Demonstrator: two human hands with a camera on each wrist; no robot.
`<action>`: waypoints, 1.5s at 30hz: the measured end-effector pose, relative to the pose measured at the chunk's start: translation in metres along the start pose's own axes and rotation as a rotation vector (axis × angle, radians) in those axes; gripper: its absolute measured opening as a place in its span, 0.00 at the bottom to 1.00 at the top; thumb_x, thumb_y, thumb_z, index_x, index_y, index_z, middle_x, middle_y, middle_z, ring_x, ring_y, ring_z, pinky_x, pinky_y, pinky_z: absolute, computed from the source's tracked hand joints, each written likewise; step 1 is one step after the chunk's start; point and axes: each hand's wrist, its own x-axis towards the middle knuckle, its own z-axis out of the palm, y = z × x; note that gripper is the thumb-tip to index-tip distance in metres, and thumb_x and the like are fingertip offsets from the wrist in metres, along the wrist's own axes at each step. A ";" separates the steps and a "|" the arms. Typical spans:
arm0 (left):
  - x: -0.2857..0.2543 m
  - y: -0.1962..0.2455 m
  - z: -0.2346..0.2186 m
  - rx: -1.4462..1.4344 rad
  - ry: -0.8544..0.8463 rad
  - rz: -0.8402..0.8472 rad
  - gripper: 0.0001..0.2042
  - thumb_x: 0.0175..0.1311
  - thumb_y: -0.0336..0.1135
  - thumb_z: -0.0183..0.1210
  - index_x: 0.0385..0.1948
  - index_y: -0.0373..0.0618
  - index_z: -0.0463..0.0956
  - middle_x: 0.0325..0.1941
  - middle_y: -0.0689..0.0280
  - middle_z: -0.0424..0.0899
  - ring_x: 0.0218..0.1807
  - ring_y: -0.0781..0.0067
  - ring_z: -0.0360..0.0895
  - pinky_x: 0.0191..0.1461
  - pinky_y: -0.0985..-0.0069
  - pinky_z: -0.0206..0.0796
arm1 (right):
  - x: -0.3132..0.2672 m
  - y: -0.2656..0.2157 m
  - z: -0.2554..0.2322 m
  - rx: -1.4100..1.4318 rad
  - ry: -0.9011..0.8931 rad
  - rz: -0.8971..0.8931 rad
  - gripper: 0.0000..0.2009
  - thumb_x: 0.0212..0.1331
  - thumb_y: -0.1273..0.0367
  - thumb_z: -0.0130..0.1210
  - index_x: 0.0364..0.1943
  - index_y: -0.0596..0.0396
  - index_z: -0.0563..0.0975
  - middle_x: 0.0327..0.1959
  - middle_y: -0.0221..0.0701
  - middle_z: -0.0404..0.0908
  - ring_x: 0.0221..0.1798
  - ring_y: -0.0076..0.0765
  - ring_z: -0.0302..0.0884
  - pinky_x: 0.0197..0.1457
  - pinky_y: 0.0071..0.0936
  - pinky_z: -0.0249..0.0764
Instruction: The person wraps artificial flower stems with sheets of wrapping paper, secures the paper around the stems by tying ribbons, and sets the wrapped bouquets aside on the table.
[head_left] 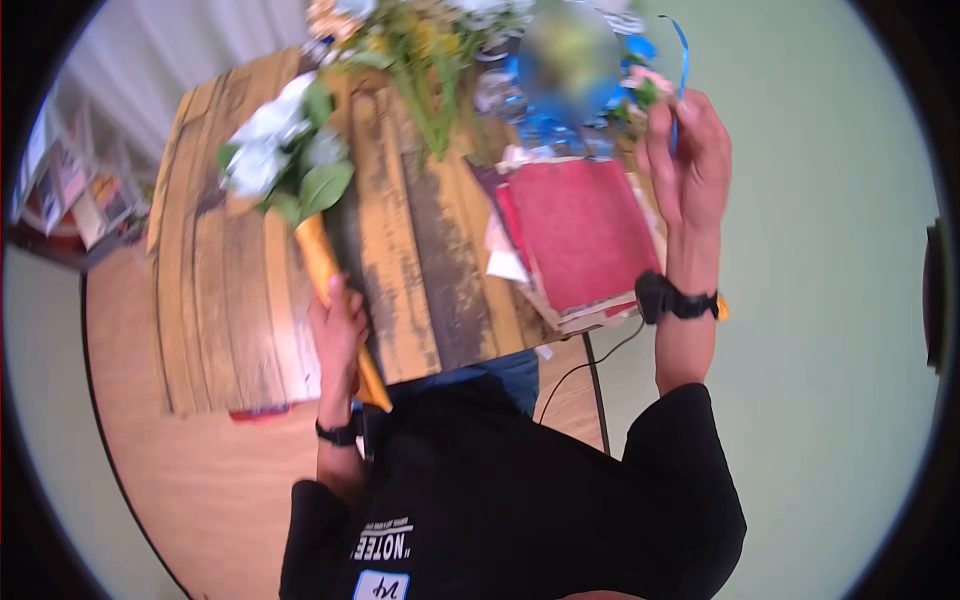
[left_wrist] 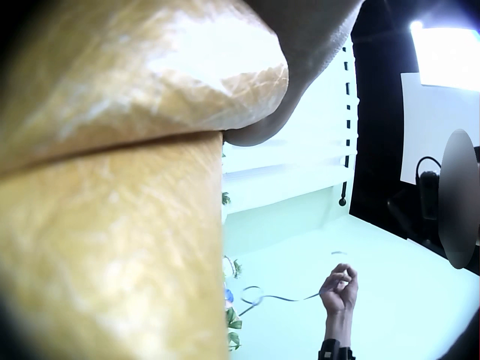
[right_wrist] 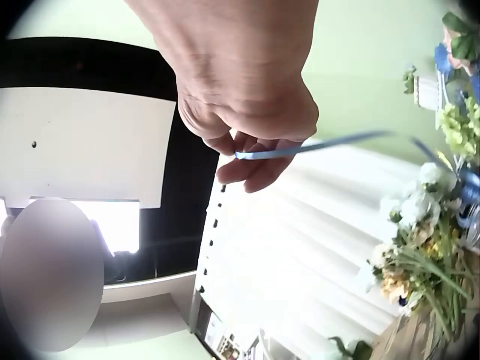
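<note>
Holding bouquet (head_left: 318, 250) in curled left grip (head_left: 338, 330), centre-left of head view, pinching ribbon (right_wrist: 330, 142) in right grip (head_left: 692, 150), upper right; apparently at ribbon-drawing stage, next needing untangled length.

Black short-sleeved T-shirt (head_left: 520, 490), white lettering (head_left: 385, 546), blue-edged label (head_left: 381, 587); black wrist straps (head_left: 693, 305).

The book (head_left: 585, 235) lies on the table (head_left: 230, 290), right of the bouquet (head_left: 318, 252).
</note>
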 end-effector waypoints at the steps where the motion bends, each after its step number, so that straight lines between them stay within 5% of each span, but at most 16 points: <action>1: 0.000 -0.002 -0.001 -0.003 -0.003 0.005 0.17 0.79 0.50 0.49 0.51 0.44 0.70 0.21 0.76 0.64 0.14 0.88 0.57 0.16 0.84 0.47 | -0.014 0.006 0.018 0.027 -0.088 0.117 0.08 0.68 0.69 0.56 0.44 0.61 0.78 0.29 0.35 0.83 0.21 0.24 0.75 0.28 0.25 0.77; 4: -0.008 -0.007 0.002 -0.037 -0.071 0.017 0.17 0.79 0.49 0.49 0.52 0.43 0.69 0.21 0.75 0.65 0.15 0.88 0.57 0.16 0.85 0.47 | -0.083 0.068 0.085 -0.310 -0.258 0.278 0.06 0.66 0.74 0.57 0.43 0.62 0.78 0.24 0.29 0.80 0.18 0.14 0.65 0.22 0.16 0.65; 6: -0.016 -0.008 0.002 -0.053 -0.111 -0.025 0.17 0.79 0.48 0.49 0.52 0.43 0.69 0.22 0.75 0.66 0.15 0.88 0.57 0.16 0.85 0.47 | -0.110 0.091 0.107 -0.109 -0.250 0.599 0.04 0.66 0.75 0.58 0.41 0.62 0.78 0.22 0.25 0.78 0.18 0.11 0.62 0.20 0.13 0.56; 7: -0.019 -0.008 0.000 -0.054 -0.149 -0.034 0.17 0.79 0.48 0.49 0.53 0.43 0.68 0.24 0.75 0.66 0.15 0.88 0.57 0.17 0.85 0.48 | -0.121 0.103 0.113 -0.101 -0.256 0.618 0.04 0.66 0.75 0.58 0.41 0.62 0.78 0.22 0.25 0.78 0.18 0.11 0.62 0.20 0.13 0.56; 11: -0.031 -0.003 -0.005 -0.056 -0.210 -0.062 0.17 0.80 0.48 0.46 0.54 0.43 0.67 0.24 0.75 0.63 0.17 0.88 0.55 0.18 0.85 0.49 | -0.157 0.147 0.116 -0.010 -0.010 0.743 0.04 0.67 0.75 0.57 0.40 0.62 0.78 0.22 0.25 0.76 0.18 0.11 0.61 0.18 0.13 0.51; 14: -0.029 -0.004 -0.004 -0.059 -0.252 -0.028 0.17 0.81 0.47 0.46 0.55 0.43 0.67 0.25 0.74 0.64 0.16 0.88 0.56 0.18 0.86 0.49 | -0.163 0.153 0.113 -0.012 0.021 0.766 0.05 0.67 0.75 0.58 0.42 0.62 0.79 0.25 0.24 0.77 0.21 0.09 0.63 0.21 0.13 0.53; 19: -0.036 -0.008 0.006 0.076 -0.204 0.019 0.17 0.80 0.49 0.46 0.49 0.42 0.69 0.24 0.73 0.69 0.20 0.87 0.64 0.21 0.83 0.57 | -0.141 0.132 0.130 -0.184 -0.237 0.601 0.06 0.67 0.74 0.59 0.44 0.63 0.80 0.32 0.25 0.83 0.32 0.11 0.75 0.36 0.12 0.71; 22: -0.042 -0.013 0.009 0.187 -0.208 0.113 0.19 0.81 0.51 0.44 0.48 0.41 0.70 0.23 0.71 0.70 0.22 0.84 0.66 0.24 0.80 0.59 | -0.127 0.132 0.141 -0.208 -0.376 0.622 0.07 0.67 0.73 0.60 0.43 0.63 0.80 0.34 0.26 0.85 0.35 0.12 0.78 0.39 0.14 0.74; 31: -0.050 -0.027 0.007 0.389 -0.266 0.209 0.26 0.80 0.58 0.39 0.47 0.38 0.69 0.21 0.62 0.73 0.23 0.70 0.70 0.28 0.67 0.63 | -0.132 0.160 0.122 -0.354 -0.392 0.740 0.06 0.68 0.74 0.60 0.43 0.63 0.81 0.35 0.26 0.85 0.36 0.12 0.78 0.40 0.12 0.72; 36: -0.049 -0.032 0.008 0.406 -0.270 0.217 0.26 0.79 0.58 0.40 0.45 0.38 0.69 0.21 0.64 0.72 0.23 0.73 0.70 0.28 0.68 0.62 | -0.138 0.138 0.108 -0.345 -0.234 0.657 0.05 0.67 0.74 0.61 0.41 0.63 0.82 0.30 0.22 0.81 0.29 0.10 0.71 0.31 0.12 0.65; 37: -0.049 -0.032 0.008 0.339 -0.291 0.150 0.26 0.79 0.59 0.40 0.51 0.40 0.69 0.24 0.68 0.70 0.22 0.80 0.65 0.25 0.77 0.57 | -0.140 0.132 0.103 -0.301 -0.163 0.601 0.06 0.66 0.73 0.61 0.41 0.62 0.82 0.27 0.21 0.80 0.27 0.09 0.69 0.28 0.13 0.61; 38: -0.050 -0.031 0.007 0.271 -0.310 0.083 0.28 0.78 0.60 0.41 0.57 0.41 0.69 0.26 0.72 0.67 0.21 0.87 0.60 0.22 0.85 0.52 | -0.145 0.129 0.094 -0.299 -0.163 0.603 0.06 0.66 0.73 0.61 0.41 0.62 0.82 0.27 0.21 0.80 0.27 0.09 0.69 0.28 0.13 0.61; 43: -0.055 -0.017 0.012 0.109 -0.307 0.055 0.26 0.79 0.57 0.42 0.58 0.41 0.68 0.24 0.73 0.66 0.19 0.88 0.59 0.20 0.87 0.49 | -0.160 0.143 0.073 -0.440 0.145 0.643 0.06 0.67 0.73 0.60 0.42 0.62 0.82 0.30 0.21 0.82 0.30 0.09 0.72 0.31 0.11 0.64; 45: -0.059 -0.015 0.017 0.085 -0.314 0.082 0.26 0.79 0.57 0.43 0.58 0.41 0.68 0.24 0.73 0.67 0.18 0.88 0.59 0.19 0.88 0.49 | -0.164 0.152 0.077 -0.441 0.040 0.659 0.06 0.67 0.73 0.60 0.41 0.63 0.82 0.29 0.21 0.82 0.30 0.09 0.71 0.31 0.11 0.64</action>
